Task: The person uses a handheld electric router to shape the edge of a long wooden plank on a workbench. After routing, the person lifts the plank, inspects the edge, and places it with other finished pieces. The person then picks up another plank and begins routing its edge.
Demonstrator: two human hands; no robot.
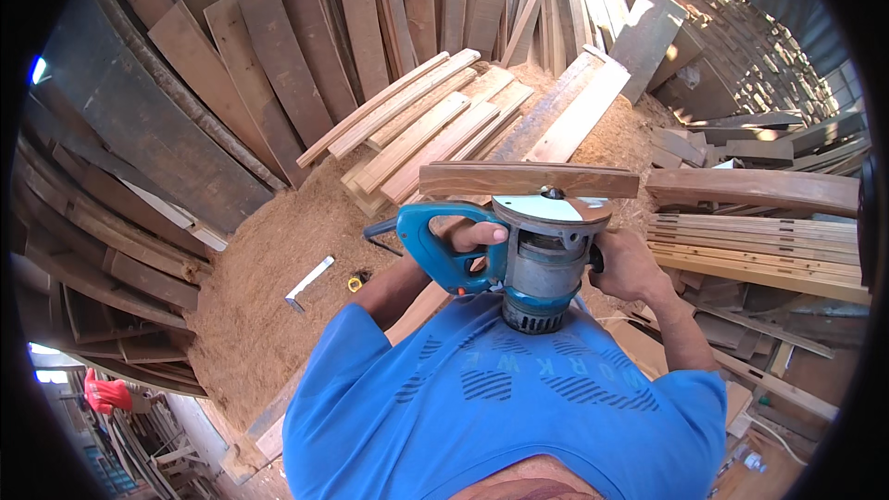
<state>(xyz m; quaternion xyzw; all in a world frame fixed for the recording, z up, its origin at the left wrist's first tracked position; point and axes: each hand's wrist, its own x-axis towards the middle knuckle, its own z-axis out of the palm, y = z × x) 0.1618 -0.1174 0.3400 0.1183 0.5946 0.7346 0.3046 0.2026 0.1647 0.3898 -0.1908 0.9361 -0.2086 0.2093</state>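
A teal and grey wood router (pixel 546 264) is held close in front of my chest, its round base plate (pixel 556 211) tipped away from me. My left hand (pixel 474 234) is wrapped round the teal loop handle, partly hidden by it. On the router's other side, my right hand (pixel 628 264) grips a dark side knob, mostly covered by the fingers. Just beyond the base plate lies a brown wooden board (pixel 528 180), crosswise, with the router's bit area against or very near its near edge; I cannot tell whether they touch.
Sawdust covers the ground, with a try square (pixel 310 282) and a yellow tape measure (pixel 356 283) at left. Pale wood strips (pixel 417 143) lie ahead. Grooved timbers (pixel 755 245) are stacked at right. Tall planks (pixel 282 46) lean behind. A cable (pixel 778 435) runs at lower right.
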